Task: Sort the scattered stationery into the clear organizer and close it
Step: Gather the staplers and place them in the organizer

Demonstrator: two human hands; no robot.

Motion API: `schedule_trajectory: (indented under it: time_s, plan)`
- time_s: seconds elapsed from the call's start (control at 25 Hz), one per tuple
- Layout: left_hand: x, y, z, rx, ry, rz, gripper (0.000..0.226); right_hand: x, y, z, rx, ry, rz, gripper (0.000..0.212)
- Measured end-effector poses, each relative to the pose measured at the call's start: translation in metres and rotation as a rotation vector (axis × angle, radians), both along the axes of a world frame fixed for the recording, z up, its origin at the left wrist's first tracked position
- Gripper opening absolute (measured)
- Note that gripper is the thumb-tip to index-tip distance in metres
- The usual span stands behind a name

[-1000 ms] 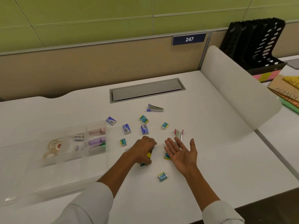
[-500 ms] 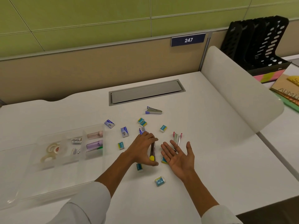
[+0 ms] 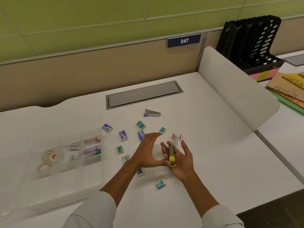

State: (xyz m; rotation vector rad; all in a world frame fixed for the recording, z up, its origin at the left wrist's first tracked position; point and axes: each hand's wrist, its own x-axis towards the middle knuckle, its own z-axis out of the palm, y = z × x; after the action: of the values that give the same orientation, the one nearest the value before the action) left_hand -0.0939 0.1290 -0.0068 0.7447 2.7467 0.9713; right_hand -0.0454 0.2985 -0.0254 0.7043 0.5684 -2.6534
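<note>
A yellow-ended stapler (image 3: pixel 171 156) lies along the upturned palm of my right hand (image 3: pixel 179 160), whose fingers are spread. My left hand (image 3: pixel 145 151) hovers just to its left, fingers apart, its thumb tip next to the stapler's yellow end. The clear organizer (image 3: pixel 92 162) stands open at the left, holding tape rolls (image 3: pixel 47 157), a pink case (image 3: pixel 92 139) and a purple case (image 3: pixel 92 149). Small staple boxes (image 3: pixel 123 136) lie scattered on the white desk, one (image 3: pixel 160 183) near my right wrist. A pink stapler (image 3: pixel 176 139) lies behind my right fingers.
The organizer's clear lid (image 3: pixel 57 191) lies flat toward the desk's front edge. A purple staple remover (image 3: pixel 152 112) sits farther back, before a grey cable hatch (image 3: pixel 143 94). A white divider (image 3: pixel 233 96) bounds the desk on the right; black file racks (image 3: pixel 253 45) stand beyond it.
My left hand lifted the yellow stapler off the desk and laid it on my right palm, then let go. My right hand stayed palm up.
</note>
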Motion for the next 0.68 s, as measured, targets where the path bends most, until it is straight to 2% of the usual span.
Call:
schedule_trajectory:
  time_s: [0.12,0.24,0.44,0.68]
  plan:
    - [-0.002,-0.025,-0.008,-0.066,-0.083,0.139,0.109,0.002,0.003,-0.003,-0.070,0.020,-0.040,0.071]
    - [-0.005,-0.029,-0.014,-0.153,-0.068,0.154,0.103,0.005,0.008,-0.005,-0.142,0.056,-0.068,0.074]
    - [-0.010,0.011,-0.012,-0.158,0.019,0.064,0.089,0.012,0.024,-0.009,-0.184,0.128,-0.079,0.082]
    - [-0.033,0.074,-0.013,-0.305,-0.017,-0.111,0.095,0.009,0.053,-0.012,-0.191,0.108,-0.118,0.087]
